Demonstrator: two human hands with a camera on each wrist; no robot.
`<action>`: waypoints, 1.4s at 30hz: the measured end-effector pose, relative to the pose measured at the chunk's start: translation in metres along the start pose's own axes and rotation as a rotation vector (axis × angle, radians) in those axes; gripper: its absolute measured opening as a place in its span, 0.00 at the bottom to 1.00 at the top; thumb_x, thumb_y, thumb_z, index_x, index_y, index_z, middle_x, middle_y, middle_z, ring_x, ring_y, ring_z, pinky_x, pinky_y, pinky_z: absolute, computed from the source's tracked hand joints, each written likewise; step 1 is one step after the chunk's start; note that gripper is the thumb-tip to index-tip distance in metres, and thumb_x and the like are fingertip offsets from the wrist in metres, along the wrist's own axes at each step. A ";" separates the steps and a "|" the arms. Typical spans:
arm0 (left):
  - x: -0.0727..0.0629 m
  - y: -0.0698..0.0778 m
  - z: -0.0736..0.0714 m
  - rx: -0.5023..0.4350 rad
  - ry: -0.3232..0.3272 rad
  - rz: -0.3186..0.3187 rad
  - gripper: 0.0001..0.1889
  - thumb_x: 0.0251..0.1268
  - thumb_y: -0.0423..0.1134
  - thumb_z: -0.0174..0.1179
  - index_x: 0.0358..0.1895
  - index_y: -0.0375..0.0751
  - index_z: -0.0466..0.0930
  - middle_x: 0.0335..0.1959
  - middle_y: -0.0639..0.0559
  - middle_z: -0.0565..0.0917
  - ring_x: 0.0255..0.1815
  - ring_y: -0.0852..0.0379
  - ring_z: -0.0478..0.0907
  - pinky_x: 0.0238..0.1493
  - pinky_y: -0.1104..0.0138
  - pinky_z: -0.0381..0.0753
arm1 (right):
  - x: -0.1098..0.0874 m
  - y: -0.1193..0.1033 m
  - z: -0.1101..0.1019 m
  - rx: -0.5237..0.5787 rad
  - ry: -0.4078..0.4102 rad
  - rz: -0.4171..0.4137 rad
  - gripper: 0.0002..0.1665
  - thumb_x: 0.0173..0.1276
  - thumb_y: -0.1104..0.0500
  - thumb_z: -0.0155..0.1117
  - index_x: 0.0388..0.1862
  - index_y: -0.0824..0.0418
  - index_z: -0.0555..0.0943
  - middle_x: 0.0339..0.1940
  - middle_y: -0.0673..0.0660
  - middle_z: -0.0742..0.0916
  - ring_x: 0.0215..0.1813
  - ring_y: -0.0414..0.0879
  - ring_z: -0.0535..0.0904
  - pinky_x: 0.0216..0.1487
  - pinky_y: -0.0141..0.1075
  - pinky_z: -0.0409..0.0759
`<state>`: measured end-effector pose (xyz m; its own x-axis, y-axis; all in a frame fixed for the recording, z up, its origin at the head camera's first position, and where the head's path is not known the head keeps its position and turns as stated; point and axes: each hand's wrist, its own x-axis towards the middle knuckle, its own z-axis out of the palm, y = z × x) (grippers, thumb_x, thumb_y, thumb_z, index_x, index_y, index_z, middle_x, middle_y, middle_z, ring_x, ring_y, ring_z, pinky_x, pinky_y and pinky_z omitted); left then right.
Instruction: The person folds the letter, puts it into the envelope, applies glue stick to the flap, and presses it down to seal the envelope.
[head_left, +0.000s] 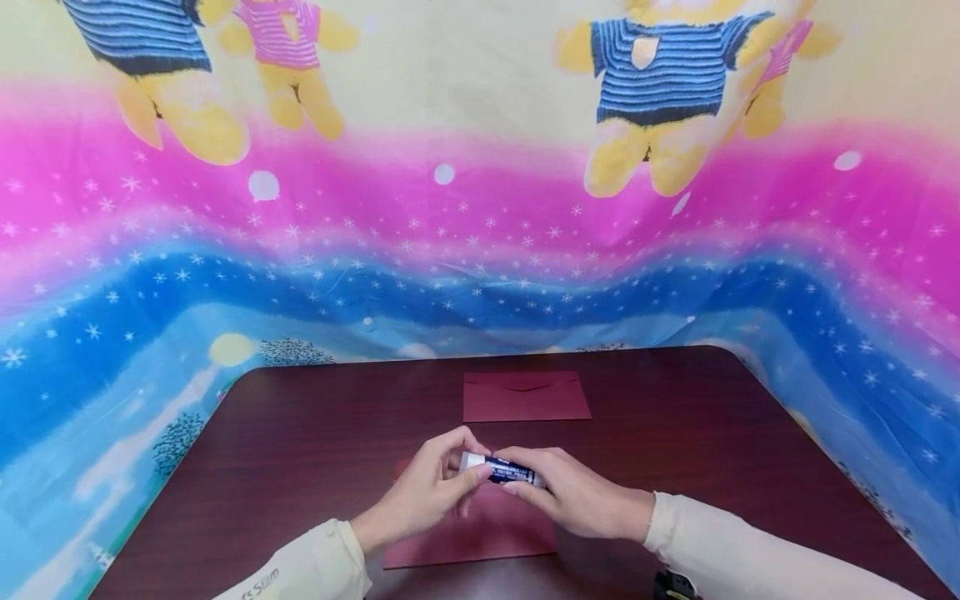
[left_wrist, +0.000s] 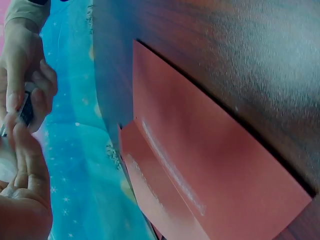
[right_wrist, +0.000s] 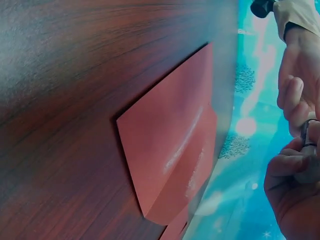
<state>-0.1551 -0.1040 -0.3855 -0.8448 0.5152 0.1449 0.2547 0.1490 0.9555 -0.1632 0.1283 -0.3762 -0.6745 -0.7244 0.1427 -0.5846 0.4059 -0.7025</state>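
A glue stick (head_left: 510, 471) with a dark blue label and a white end is held between both hands, above the nearer envelope. My left hand (head_left: 427, 487) pinches its white end between thumb and fingers. From the other side, my right hand (head_left: 573, 496) grips the grey end. Below lies a red envelope (head_left: 487, 533) with its flap unfolded. Whitish glue streaks (left_wrist: 172, 167) run along the envelope body and along the flap (right_wrist: 195, 172), as both wrist views show. The hands partly cover this envelope in the head view.
Farther back on the dark wooden table (head_left: 337, 433) lies a second red envelope (head_left: 525, 398) with its flap folded down. A printed curtain (head_left: 480, 208) with bears and snowflakes hangs around the table's far edge and sides.
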 end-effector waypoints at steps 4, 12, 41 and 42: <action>-0.002 0.004 0.003 -0.057 0.028 0.033 0.09 0.74 0.39 0.59 0.47 0.35 0.76 0.22 0.52 0.78 0.14 0.66 0.69 0.16 0.71 0.73 | -0.002 -0.003 -0.004 -0.012 0.024 -0.044 0.16 0.80 0.49 0.54 0.63 0.43 0.76 0.45 0.42 0.85 0.39 0.33 0.79 0.44 0.28 0.81; -0.003 0.011 0.007 -0.159 0.057 0.015 0.12 0.76 0.38 0.57 0.50 0.30 0.75 0.25 0.55 0.77 0.16 0.68 0.65 0.18 0.77 0.66 | -0.005 -0.004 -0.008 -0.017 0.047 -0.078 0.19 0.81 0.50 0.53 0.66 0.48 0.76 0.48 0.45 0.86 0.42 0.33 0.79 0.44 0.28 0.82; -0.006 0.012 0.007 -0.117 0.057 0.098 0.10 0.76 0.38 0.57 0.48 0.33 0.72 0.20 0.42 0.72 0.16 0.68 0.66 0.19 0.75 0.70 | -0.004 -0.001 -0.011 0.211 0.048 -0.097 0.16 0.80 0.57 0.54 0.61 0.57 0.80 0.41 0.53 0.86 0.37 0.34 0.77 0.39 0.29 0.81; -0.006 0.013 0.007 -0.131 0.055 0.081 0.10 0.76 0.39 0.56 0.48 0.34 0.72 0.20 0.46 0.73 0.16 0.68 0.65 0.19 0.75 0.70 | -0.005 -0.001 -0.010 0.189 0.052 -0.099 0.16 0.80 0.56 0.54 0.62 0.55 0.80 0.41 0.52 0.86 0.37 0.34 0.77 0.39 0.30 0.81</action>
<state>-0.1428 -0.0990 -0.3756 -0.8492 0.4737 0.2335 0.2630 -0.0041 0.9648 -0.1637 0.1372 -0.3687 -0.6435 -0.7235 0.2498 -0.5572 0.2191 -0.8009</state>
